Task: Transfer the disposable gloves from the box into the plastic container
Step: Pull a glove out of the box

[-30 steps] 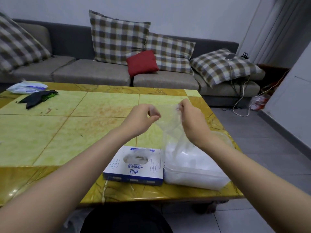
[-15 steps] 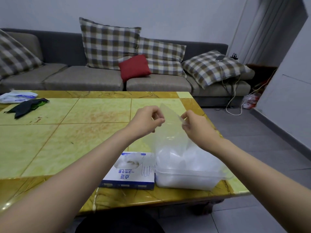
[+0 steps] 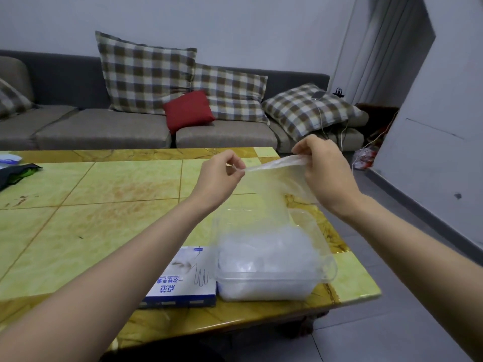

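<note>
The left hand (image 3: 219, 175) pinches one corner of a clear disposable glove (image 3: 274, 176) between thumb and curled fingers. The right hand (image 3: 326, 171) grips the opposite end, its fingers closed around the bunched film. The two hands are held apart above the table, so the glove's top edge is stretched taut between them. The rest of the thin sheet hangs down toward the plastic container (image 3: 264, 290). That clear tub stands near the table's front right corner and holds a heap of crumpled translucent gloves (image 3: 266, 250). Touching its left wall lies the blue and white glove box (image 3: 183, 279), flat on its back and partly hidden by the left forearm. Both rest on a yellow-green tiled table (image 3: 104, 205), which has a dark cloth item (image 3: 14, 171) at its far left edge. Beyond it stands a grey sofa (image 3: 104, 129) with checked cushions (image 3: 146, 74) and a small red cushion (image 3: 188, 111).
</note>
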The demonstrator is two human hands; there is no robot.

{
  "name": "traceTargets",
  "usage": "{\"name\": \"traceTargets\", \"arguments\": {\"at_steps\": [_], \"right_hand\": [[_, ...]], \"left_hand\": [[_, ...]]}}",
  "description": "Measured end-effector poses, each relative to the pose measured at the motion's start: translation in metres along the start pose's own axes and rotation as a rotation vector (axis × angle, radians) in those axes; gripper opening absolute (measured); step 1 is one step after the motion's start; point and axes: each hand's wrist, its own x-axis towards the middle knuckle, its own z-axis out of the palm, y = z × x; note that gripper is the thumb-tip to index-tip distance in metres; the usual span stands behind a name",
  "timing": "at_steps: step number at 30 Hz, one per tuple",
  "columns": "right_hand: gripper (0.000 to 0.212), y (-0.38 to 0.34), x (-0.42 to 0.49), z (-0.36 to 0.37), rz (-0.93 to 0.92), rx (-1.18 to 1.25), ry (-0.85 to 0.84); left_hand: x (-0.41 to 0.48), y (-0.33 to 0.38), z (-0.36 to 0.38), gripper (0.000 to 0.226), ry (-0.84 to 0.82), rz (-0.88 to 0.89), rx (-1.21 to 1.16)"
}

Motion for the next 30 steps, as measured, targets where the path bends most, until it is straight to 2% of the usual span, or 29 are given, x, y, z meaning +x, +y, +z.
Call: {"name": "traceTargets", "arguments": {"at_steps": [3,7,10,14,17,19,20,21,23,24,25,28,30], "right_hand": [[0.04,0.002,-0.018,0.007,-0.052,0.006,-0.038],[0.039,0.009,-0.043,0.036,-0.024,-0.012,-0.409],[0.03,0.01,-0.063,0.056,-0.045,-0.049,-0.643],[0.034,0.01,-0.079,0.073,-0.009,-0.111,-0.881],[0.026,0.009,-0.079,0.077,0.023,-0.133,-1.076],[0.043,0.008,-0.075,0.075,0.086,-0.049,-1.077],[0.049,0.008,-0.072,0.074,0.136,0.019,-0.993],[0.046,0.01,-0.07,0.073,0.169,0.069,-0.858],[0.03,0.015,-0.069,0.074,0.141,0.052,-0.612],[0.023,0.02,-0.071,0.076,0.113,0.02,-0.596],[0.022,0.024,-0.074,0.079,0.088,-0.01,-0.655],[0.047,0.039,-0.085,0.092,0.059,-0.09,-0.895],[0.057,0.045,-0.085,0.098,0.065,-0.126,-0.938]], "left_hand": [[-0.008,-0.012,-0.001,0.023,-0.03,0.039,0.069],[-0.024,-0.04,-0.001,0.046,-0.189,0.018,0.215],[-0.031,-0.058,0.002,0.049,-0.335,0.02,0.359],[-0.041,-0.067,0.006,0.052,-0.521,0.019,0.504],[-0.042,-0.062,0.009,0.053,-0.48,0.088,0.682],[-0.041,-0.057,0.011,0.049,-0.348,0.144,0.671],[-0.041,-0.054,0.014,0.044,-0.302,0.159,0.617],[-0.041,-0.052,0.016,0.039,-0.284,0.168,0.558],[-0.043,-0.048,0.026,0.03,-0.375,0.174,0.509],[-0.044,-0.049,0.033,0.027,-0.468,0.171,0.536],[-0.045,-0.051,0.04,0.029,-0.573,0.163,0.588],[-0.05,-0.065,0.061,0.047,-0.864,0.073,0.761],[-0.052,-0.071,0.073,0.057,-0.962,0.022,0.829]]}}
